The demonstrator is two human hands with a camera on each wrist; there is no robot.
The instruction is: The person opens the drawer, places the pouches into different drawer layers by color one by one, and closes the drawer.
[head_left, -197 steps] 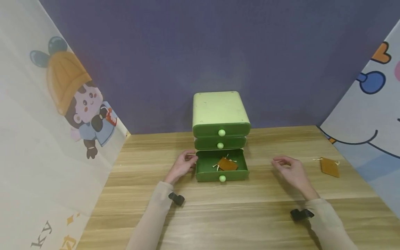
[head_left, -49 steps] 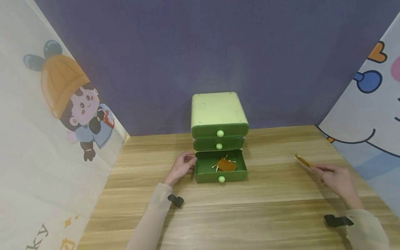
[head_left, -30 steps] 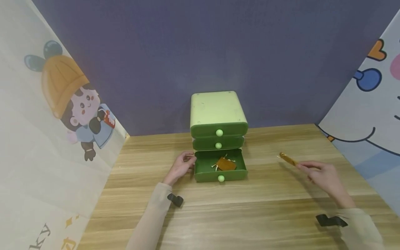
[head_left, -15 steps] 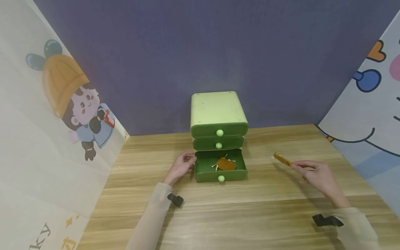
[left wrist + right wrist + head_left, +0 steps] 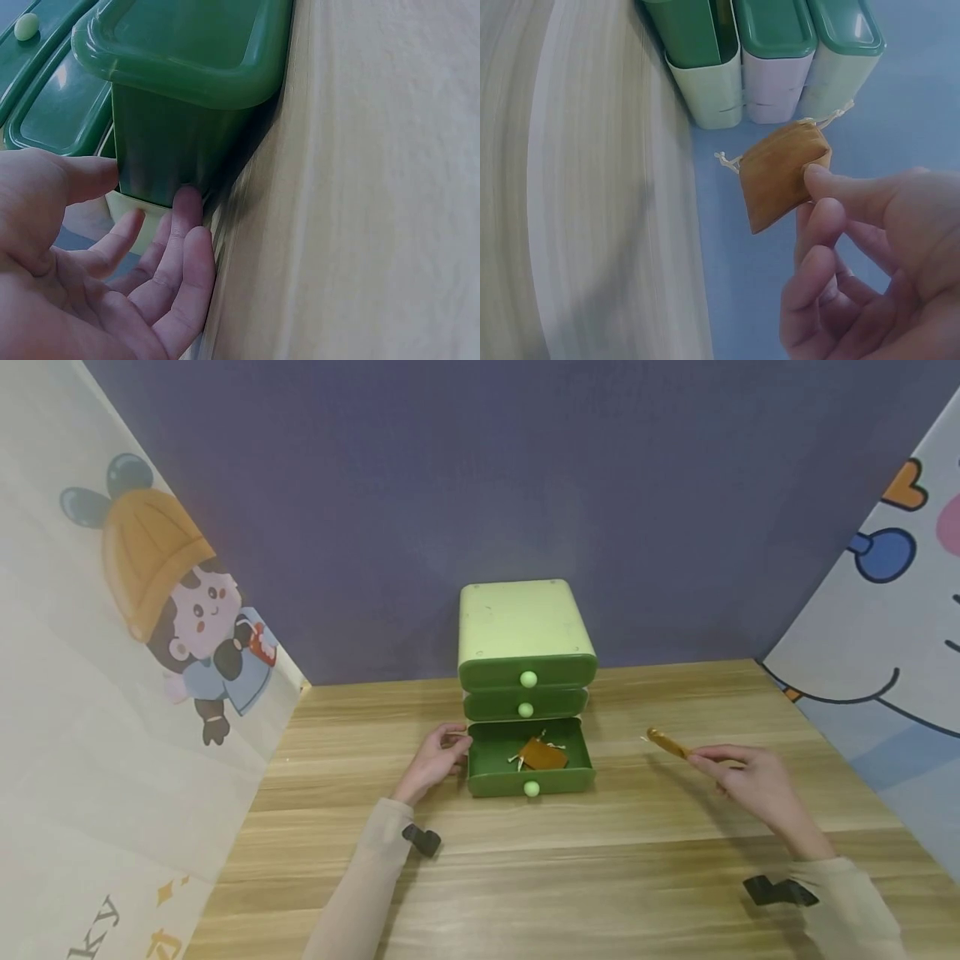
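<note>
A small three-tier drawer cabinet (image 5: pixel 525 618) stands by the back wall, pale on top with green fronts. Its bottom drawer (image 5: pixel 483 783) is pulled out, and a brown drawstring pouch (image 5: pixel 543 754) lies inside. My left hand (image 5: pixel 435 762) rests against the left side of that drawer; in the left wrist view its thumb and fingertips touch the drawer's side and the cabinet's pale edge. To the right, my right hand (image 5: pixel 750 781) pinches a second brown drawstring pouch (image 5: pixel 780 171) between thumb and fingers, above the table and apart from the cabinet.
The wooden table (image 5: pixel 570 885) reaches the blue-purple back wall (image 5: pixel 375 527). Cartoon-printed panels flank it, with a capped figure (image 5: pixel 202 610) on the left and a blue shape (image 5: pixel 885 556) on the right. The upper two drawers (image 5: pixel 558 672) are closed.
The right hand has picked up the pouch that lay at the table's right and carried it left toward the cabinet, slowing lately. The left hand and the drawer have stayed in place.
</note>
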